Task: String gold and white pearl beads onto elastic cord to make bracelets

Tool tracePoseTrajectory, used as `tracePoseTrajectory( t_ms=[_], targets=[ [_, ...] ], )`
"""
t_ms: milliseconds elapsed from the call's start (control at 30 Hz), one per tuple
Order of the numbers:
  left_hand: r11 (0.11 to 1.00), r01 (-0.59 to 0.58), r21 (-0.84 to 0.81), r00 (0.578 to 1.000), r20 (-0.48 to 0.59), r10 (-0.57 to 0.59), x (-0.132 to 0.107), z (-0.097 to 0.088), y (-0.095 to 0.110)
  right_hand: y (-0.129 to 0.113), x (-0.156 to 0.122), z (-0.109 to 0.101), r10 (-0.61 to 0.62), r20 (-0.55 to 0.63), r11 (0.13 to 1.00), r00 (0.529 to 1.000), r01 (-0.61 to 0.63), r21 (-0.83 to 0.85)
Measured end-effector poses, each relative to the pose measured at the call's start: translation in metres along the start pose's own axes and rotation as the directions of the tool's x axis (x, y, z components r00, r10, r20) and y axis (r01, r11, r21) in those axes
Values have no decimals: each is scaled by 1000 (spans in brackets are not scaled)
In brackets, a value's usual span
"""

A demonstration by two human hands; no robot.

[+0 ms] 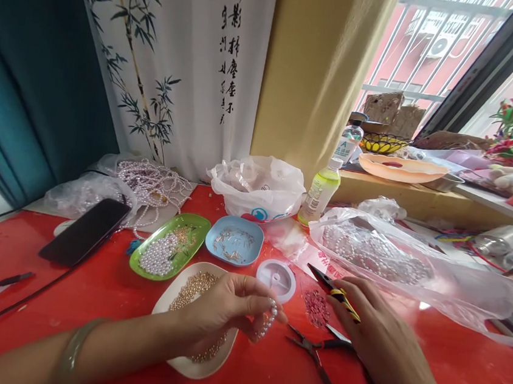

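Now our left hand (226, 305) pinches a short white pearl strand (266, 322) lower centre; our right hand (373, 326) grasps yellow-handled cutters (335, 292). Loosen that pinch and pearls could slide off.

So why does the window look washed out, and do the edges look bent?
Head view: daylight overexposes the window; wide lens bows the picture's edges; glare sits on the clear plastic bag; left hand and its pearl strand stay fairly sharp.
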State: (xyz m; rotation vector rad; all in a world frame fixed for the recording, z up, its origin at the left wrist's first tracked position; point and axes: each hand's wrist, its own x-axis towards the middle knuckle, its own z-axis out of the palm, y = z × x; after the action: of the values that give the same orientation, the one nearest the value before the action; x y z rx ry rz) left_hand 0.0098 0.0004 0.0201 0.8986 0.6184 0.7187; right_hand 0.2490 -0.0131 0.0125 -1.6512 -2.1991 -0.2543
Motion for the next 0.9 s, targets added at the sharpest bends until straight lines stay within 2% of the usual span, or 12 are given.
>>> tracePoseTrajectory(
  t_ms=[100, 200, 267, 333, 400, 500, 633, 700, 800, 900],
  targets=[
    [1000, 21, 5, 1000, 3, -21, -1, 0, 0, -31, 4, -14, 46, 172, 932, 984, -104, 346],
    [999, 18, 29, 1000, -6, -18, -2, -1, -1, -56, 10, -24, 0, 321, 720, 947, -223, 657],
    [999, -7, 52, 1000, -10, 7, -2, -2, -2, -68, 14, -28, -72, 370, 572, 926, -265, 776],
    [998, -27, 65, 999, -19, 29, -1, -1, -1, -76, 18, -30, -130, 372, 517, 919, -258, 816],
    [998, -35, 56, 999, -28, 37, 0, -1, 0, -81, 20, -30, -154, 307, 542, 939, -180, 821],
    [999, -30, 41, 999, -42, 32, 0, 0, 2, -85, 23, -26, -179, 162, 627, 971, -14, 779],
    [999, -1, 52, 999, -46, 3, 1, 0, 2, -81, 25, -21, -229, 42, 731, 973, 143, 667],
    [998, 8, 62, 999, -46, -6, 1, 0, 3, -79, 26, -20, -217, 6, 769, 976, 167, 617],
    [991, 2, 135, 999, -38, 3, -1, 0, 6, -77, 25, -21, -170, 6, 818, 985, 138, 558],
    [965, -38, 261, 999, -24, 45, -3, 1, 10, -78, 23, -22, -156, 14, 820, 988, 121, 560]
  ],
)
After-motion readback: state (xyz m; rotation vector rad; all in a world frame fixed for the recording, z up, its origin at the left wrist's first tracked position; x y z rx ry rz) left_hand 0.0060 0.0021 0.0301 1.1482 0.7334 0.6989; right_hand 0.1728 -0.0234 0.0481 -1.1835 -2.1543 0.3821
